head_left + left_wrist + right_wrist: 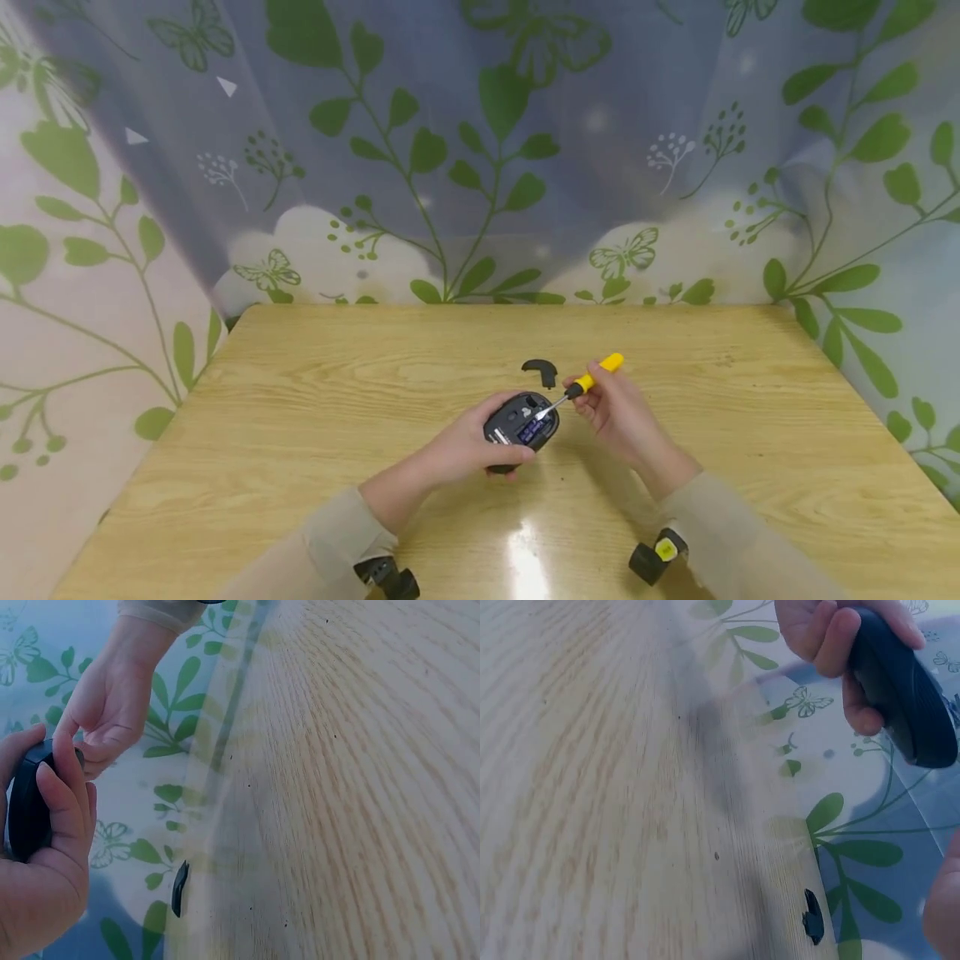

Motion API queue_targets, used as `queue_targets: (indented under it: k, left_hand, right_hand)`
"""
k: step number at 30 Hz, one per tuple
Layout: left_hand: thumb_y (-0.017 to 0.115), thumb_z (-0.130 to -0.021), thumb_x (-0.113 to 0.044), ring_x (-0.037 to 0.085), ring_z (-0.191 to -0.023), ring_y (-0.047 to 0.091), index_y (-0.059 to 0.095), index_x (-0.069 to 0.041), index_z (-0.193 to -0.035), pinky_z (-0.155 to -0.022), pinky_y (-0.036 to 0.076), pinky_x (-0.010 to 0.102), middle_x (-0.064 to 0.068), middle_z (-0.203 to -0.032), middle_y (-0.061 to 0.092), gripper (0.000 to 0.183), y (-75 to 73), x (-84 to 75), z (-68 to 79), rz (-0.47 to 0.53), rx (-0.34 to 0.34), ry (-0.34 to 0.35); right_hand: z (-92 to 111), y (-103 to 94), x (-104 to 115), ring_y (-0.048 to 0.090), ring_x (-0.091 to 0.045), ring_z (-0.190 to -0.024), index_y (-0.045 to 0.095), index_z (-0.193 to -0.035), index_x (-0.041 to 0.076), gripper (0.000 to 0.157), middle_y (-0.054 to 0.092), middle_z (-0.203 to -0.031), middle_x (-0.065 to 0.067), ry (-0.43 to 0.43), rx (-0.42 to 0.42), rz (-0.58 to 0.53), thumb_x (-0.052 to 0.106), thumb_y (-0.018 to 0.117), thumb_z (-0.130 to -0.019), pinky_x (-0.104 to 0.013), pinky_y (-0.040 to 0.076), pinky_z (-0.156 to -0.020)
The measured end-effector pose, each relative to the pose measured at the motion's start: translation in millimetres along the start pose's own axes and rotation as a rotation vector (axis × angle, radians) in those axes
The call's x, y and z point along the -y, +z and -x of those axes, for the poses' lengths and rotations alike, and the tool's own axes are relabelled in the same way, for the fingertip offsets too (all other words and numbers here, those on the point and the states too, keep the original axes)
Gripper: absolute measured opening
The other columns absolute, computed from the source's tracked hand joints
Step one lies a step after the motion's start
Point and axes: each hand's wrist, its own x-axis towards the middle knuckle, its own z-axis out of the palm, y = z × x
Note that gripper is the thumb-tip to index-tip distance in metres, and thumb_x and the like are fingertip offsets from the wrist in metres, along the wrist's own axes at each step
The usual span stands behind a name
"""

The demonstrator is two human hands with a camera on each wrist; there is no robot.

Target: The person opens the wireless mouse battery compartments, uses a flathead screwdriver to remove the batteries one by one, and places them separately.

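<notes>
A black computer mouse (pixel 501 423), underside up, is gripped by my left hand (pixel 468 442) above the table. Its battery compartment is open, with a dark blue battery (pixel 534 430) lying inside. My right hand (pixel 617 417) holds a screwdriver with a yellow handle (pixel 602 372) and a metal shaft. The screwdriver's tip reaches the compartment beside the battery. In the left wrist view the mouse (pixel 30 806) appears edge-on between fingers and thumb. The right wrist view shows the mouse's outer shell (pixel 904 690); the screwdriver is out of sight there.
On the wooden table (pixel 337 400), just beyond the mouse, lies a small curved black cover (pixel 542 371). A curtain with green leaves and butterflies (pixel 465 167) hangs behind the table's far edge. Black wrist cameras (pixel 649 560) sit at both sleeves.
</notes>
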Motion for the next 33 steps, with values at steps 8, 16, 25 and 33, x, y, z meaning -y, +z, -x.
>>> queue_targets:
  k: [8,16,25,33]
  left_hand:
    - [0.073,-0.081,-0.013,0.028,-0.070,0.066,0.038,-0.026,-0.141,-0.055,0.052,0.031,0.015,-0.110,0.057,0.071,-2.8,-0.2,0.6,0.028,0.016,0.015]
    - [0.073,-0.081,-0.013,0.039,-0.077,0.065,0.037,-0.025,-0.142,-0.057,0.053,0.034,0.015,-0.113,0.056,0.072,-2.5,0.5,3.3,0.021,0.009,0.011]
    - [0.074,-0.080,-0.013,0.040,-0.076,0.065,0.037,-0.022,-0.142,-0.053,0.051,0.030,0.014,-0.110,0.057,0.073,-1.8,4.2,5.3,-0.009,-0.005,0.021]
    - [0.074,-0.081,-0.015,0.037,-0.075,0.066,0.036,-0.023,-0.142,-0.053,0.051,0.030,0.014,-0.112,0.057,0.073,-3.3,6.8,6.2,-0.013,0.003,0.015]
  right_hand:
    - [2,-8.3,6,0.056,-0.004,-0.064,0.034,-0.105,0.006,0.021,0.064,-0.088,-0.001,-0.012,-0.023,-0.011,0.026,0.039,-0.102,-0.013,0.049,-0.065]
    - [3,-13.0,5,0.056,-0.004,-0.063,0.036,-0.102,0.006,0.019,0.066,-0.087,-0.001,-0.009,-0.040,0.014,0.025,0.039,-0.102,-0.014,0.049,-0.064]
    - [6,-23.0,6,0.055,-0.005,-0.065,0.038,-0.100,0.007,0.017,0.066,-0.089,0.000,0.023,-0.024,0.066,0.024,0.040,-0.101,-0.015,0.049,-0.066]
    - [4,-38.5,13,0.054,-0.007,-0.068,0.041,-0.103,0.007,0.016,0.059,-0.093,-0.001,0.105,-0.021,0.157,0.023,0.043,-0.100,-0.015,0.048,-0.065]
